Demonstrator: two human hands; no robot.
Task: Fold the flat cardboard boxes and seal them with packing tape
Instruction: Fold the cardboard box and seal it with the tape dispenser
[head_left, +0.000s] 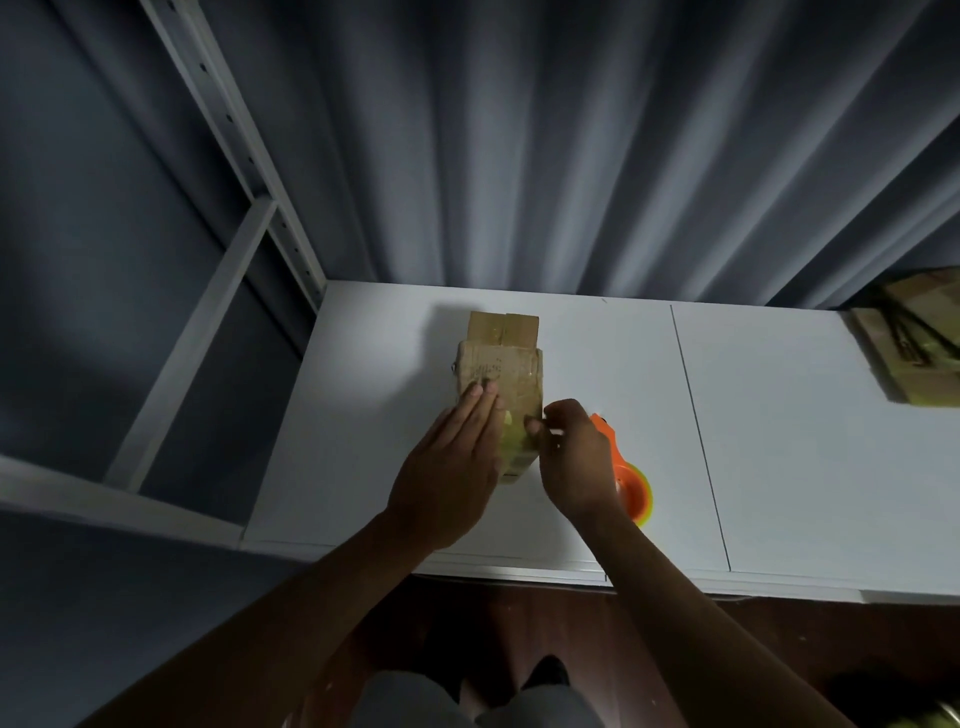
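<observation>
The head view looked down on two bare forearms reaching over the near edge of a white desk. The left hand lay flat and open, palm down, its fingers spread along the top face of a small cardboard box, pressing rather than grasping. The right hand was curled at the box's near right edge, its grip pinched between thumb and fingertips on what looked like a tape end or the box edge; the light was too dim to say which. Just behind that hand, resting on the desk, was an orange tape dispenser with a yellowish roll. The box itself stood near the middle of the desk, already folded into shape, with shiny yellowish tape visible on its near end, so the sealing of that end seemed under way or nearly finished. Its far end showed two flaps meeting at a seam, and whether tape covered them could not be told. Farther off, at the desk's right edge, lay a pile of flat cardboard, which suggested more boxes were left to fold. A grey curtain hung beyond.
</observation>
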